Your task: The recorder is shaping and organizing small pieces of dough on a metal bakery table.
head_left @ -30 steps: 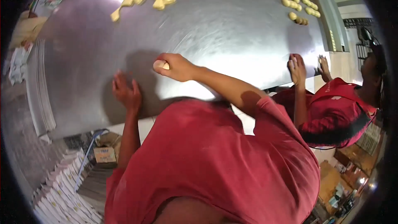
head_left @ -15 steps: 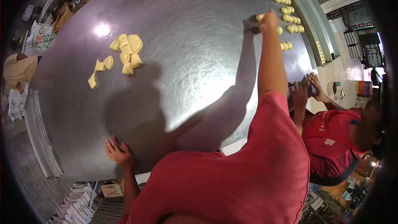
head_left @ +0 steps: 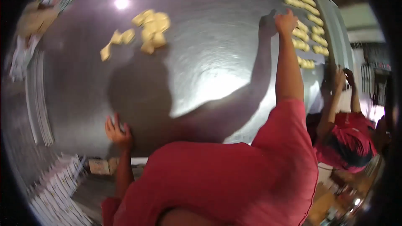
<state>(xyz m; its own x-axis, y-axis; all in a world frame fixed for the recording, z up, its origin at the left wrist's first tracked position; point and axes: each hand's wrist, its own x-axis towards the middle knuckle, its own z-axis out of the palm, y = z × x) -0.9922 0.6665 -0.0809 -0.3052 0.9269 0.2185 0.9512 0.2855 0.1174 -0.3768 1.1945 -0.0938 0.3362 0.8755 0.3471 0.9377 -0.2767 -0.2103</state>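
My left hand [head_left: 118, 132] rests open on the steel table [head_left: 201, 46] near its front edge, fingers spread. My right hand [head_left: 286, 21] is stretched to the back right, slightly blurred, fingers apart beside rows of pale yellow dough balls [head_left: 300, 34]; I see nothing held in it. My right arm casts a long shadow across the steel. Cut dough pieces [head_left: 153, 28], some heaped together, some loose, lie at the back left, away from both hands.
A co-worker [head_left: 346, 136] in red is at the table's right end, with hands [head_left: 340, 79] at its edge. A metal rail [head_left: 333, 25] runs beyond the dough rows. Stacked sheets [head_left: 38, 96] line the left edge; striped stacks [head_left: 56, 192] lie below at lower left.
My right hand has moved from low centre to the dough rows at the back right and released the dough piece it held. The view has shifted with my head; my left hand stays down.
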